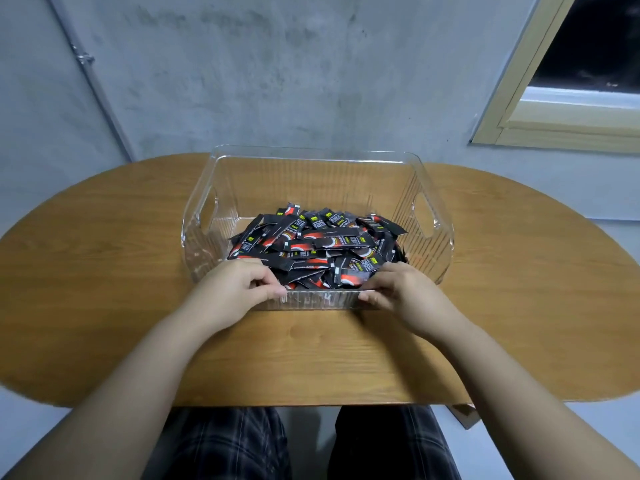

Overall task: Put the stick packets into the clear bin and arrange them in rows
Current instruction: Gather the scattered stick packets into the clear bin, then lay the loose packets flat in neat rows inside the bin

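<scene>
A clear ribbed plastic bin [313, 157] with cut-out handles stands on the middle of the table. Inside it lies a loose heap of black and red stick packets [318, 245], pointing in many directions, piled toward the near wall. My left hand [239, 289] grips the bin's near rim at its left part, thumb on the outer wall and fingers curled over the edge. My right hand [401, 294] holds the same rim at its right part in the same way. Whether either hand also touches a packet is hidden by the fingers.
The bin rests on an oval wooden table [104, 271] set against a grey concrete wall. A window frame [540, 109] is at the upper right. A metal pipe [90, 74] runs down the wall at left. My checked trousers show under the table's near edge.
</scene>
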